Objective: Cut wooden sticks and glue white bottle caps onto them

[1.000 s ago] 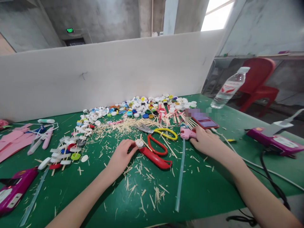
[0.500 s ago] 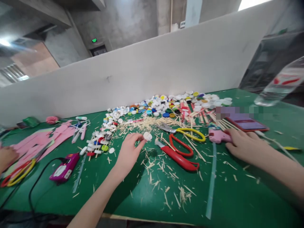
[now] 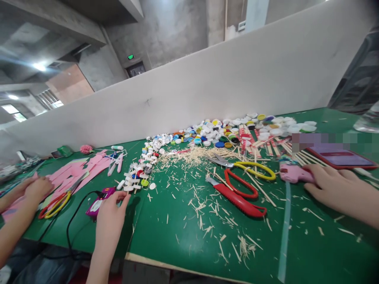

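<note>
My left hand [image 3: 111,213] is at the near edge of a cluster of bottle caps on short sticks [image 3: 136,173]. Its thumb and index finger pinch a white bottle cap [image 3: 128,188] there. Just left of that hand lies a purple device with a black cable [image 3: 99,203]. On the right, my right hand [image 3: 340,185] is closed around the handle of a pink hot glue gun [image 3: 293,173] resting on the table. A long translucent glue stick [image 3: 285,236] extends from the gun toward the near edge.
Yellow-and-red scissors [image 3: 251,169] and a red-handled knife [image 3: 239,201] lie mid-table among wood splinters. Loose caps [image 3: 207,134] line the white partition [image 3: 183,98]. At left, another person's hands [image 3: 38,189] rest by pink paper and scissors [image 3: 59,203]. A phone [image 3: 343,157] lies right.
My left hand has moved left with the white cap, from the table's middle to the capped-stick cluster. My right hand stays on the glue gun. The view has turned left.
</note>
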The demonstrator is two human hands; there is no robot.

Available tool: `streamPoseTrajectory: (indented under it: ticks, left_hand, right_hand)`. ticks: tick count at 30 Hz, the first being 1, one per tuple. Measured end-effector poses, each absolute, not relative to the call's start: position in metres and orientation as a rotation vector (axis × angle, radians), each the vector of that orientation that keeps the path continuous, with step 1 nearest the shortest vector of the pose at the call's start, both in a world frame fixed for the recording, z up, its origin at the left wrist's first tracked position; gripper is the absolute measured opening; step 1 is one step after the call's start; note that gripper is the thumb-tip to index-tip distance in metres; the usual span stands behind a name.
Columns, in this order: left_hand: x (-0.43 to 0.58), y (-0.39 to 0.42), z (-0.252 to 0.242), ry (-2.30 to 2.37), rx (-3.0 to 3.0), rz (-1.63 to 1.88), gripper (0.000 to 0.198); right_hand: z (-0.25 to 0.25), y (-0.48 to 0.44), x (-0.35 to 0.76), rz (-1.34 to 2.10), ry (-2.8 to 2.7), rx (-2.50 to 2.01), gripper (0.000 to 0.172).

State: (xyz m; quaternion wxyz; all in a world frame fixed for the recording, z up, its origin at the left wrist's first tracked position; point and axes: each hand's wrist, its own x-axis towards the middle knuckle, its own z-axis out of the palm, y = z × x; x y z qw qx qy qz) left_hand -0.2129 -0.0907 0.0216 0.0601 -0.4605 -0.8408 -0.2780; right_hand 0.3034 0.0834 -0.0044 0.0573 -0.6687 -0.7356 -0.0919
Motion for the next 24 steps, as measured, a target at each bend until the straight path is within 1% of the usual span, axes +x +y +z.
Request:
streamPoseTrajectory:
  ticks: [3,9,17,24]
  left_hand:
    - [-0.213,-0.090,0.016,-2.612,-1.371,-0.771,0.023]
    - [-0.216,-0.088,0.007,-2.640,-1.344,-0.658,0.022]
    - [-0.219,-0.080,0.000,-2.650,-1.351,-0.614,0.021]
    - [-0.220,-0.077,-0.001,-2.633,-1.329,-0.630,0.019]
  right_hand:
    - [0.000,0.082,0.302,-0.248,-2.310,-2.043,0.037]
    - [-0.002,0.086,0.304,-0.244,-2.294,-2.064,0.029]
    - [-0.002,0.087,0.306,-0.257,-2.328,-2.101,0.040]
    - [0.002,0.082,0.300,-0.287,-2.332,-2.123,0.044]
